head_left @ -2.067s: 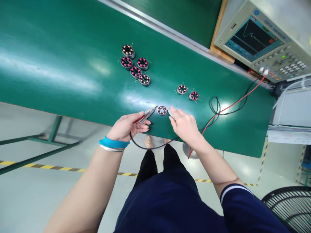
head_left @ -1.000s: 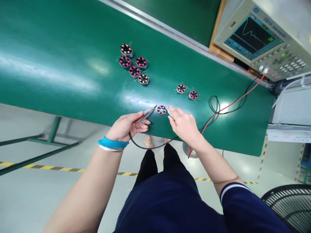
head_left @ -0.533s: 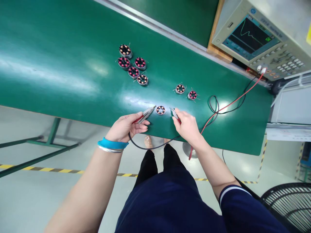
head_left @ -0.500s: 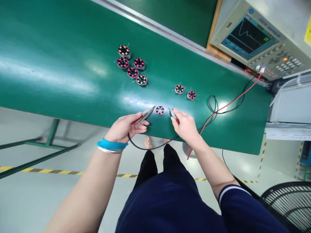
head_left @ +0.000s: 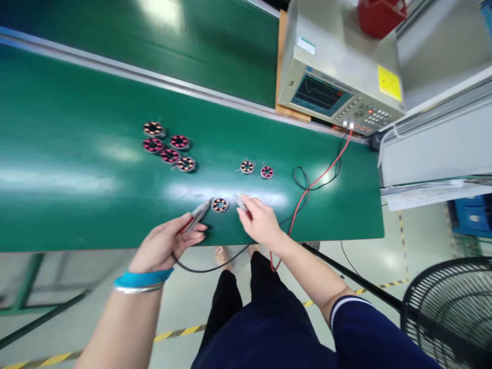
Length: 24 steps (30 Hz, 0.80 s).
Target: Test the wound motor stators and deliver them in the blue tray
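Observation:
My left hand [head_left: 167, 241], with a blue band at the wrist, is closed on a metal test clip [head_left: 198, 216] with a red grip. A black lead trails from it. The clip's tip is at the left edge of a small motor stator [head_left: 220, 205] with copper-coloured windings; whether it grips a wire there I cannot tell. On the stator's other side, my right hand [head_left: 262, 223] is closed round a second test clip [head_left: 243, 205], blurred and partly hidden by the fingers. A small gap separates this clip from the stator.
Two stators, one copper [head_left: 247, 166] and one pink [head_left: 266, 171], lie beyond my right hand. Several more [head_left: 170, 156] are grouped at left on the green table [head_left: 96, 215]. A tester [head_left: 323, 95] stands back right, its red lead [head_left: 321, 177] crossing the table. A fan [head_left: 449, 307] stands lower right.
My view has shifted, so the table and hands appear lower and further left. The tester's green OK has gone; a small red mark shows on its screen. Both hands keep their clips beside the stator.

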### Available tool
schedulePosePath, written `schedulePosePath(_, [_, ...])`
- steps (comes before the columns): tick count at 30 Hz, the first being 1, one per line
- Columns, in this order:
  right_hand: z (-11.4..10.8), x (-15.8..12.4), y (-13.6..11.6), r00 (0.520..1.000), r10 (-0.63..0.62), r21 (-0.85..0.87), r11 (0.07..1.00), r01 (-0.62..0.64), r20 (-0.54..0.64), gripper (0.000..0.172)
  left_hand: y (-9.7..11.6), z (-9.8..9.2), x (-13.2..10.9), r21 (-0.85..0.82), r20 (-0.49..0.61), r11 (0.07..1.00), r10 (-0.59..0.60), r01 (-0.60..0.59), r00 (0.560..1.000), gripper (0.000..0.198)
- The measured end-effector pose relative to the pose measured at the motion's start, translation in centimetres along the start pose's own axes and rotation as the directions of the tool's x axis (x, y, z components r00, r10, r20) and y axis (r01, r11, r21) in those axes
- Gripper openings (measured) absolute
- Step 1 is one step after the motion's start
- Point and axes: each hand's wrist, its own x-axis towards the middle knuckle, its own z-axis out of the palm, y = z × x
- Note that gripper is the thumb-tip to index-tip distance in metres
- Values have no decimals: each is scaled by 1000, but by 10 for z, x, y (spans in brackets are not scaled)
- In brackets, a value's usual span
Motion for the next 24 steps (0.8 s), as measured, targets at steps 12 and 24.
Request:
schedulePosePath(12, [61,5,-13,981,115,773,604,-195,157,38,-17,-2,9,-356,-323,869,231,-344,918,9])
schedulePosePath(24, [65,111,-16,943,334,832,520,-192,9,64,41,44,75,-311,-358,789,420,-531,834,27])
